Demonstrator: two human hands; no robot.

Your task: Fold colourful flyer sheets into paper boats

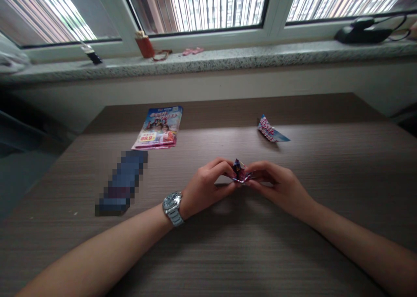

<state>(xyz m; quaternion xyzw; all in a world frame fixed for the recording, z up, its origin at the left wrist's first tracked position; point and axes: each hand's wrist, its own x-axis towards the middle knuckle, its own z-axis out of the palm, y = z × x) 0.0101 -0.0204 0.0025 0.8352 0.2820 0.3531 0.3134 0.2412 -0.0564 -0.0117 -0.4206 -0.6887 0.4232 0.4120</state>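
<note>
Between my two hands, just above the middle of the table, is a small piece of folded printed paper (240,172), dark blue and pink with a peak standing up at its centre. My left hand (213,182), with a silver watch on its wrist, pinches the paper's left side. On the right side, the thumb and fingers of my right hand (275,182) are closed on the same paper. Farther back on the right lies another folded paper piece (272,132), blue with red and white print, its left part raised.
A stack of printed flyers (158,130) lies at the back left of the brown table (208,253). Nearer me is a blurred-out dark blue oblong thing (122,182). On the stone windowsill (234,56) stand a red container (145,45) and a black device with a cable (363,33).
</note>
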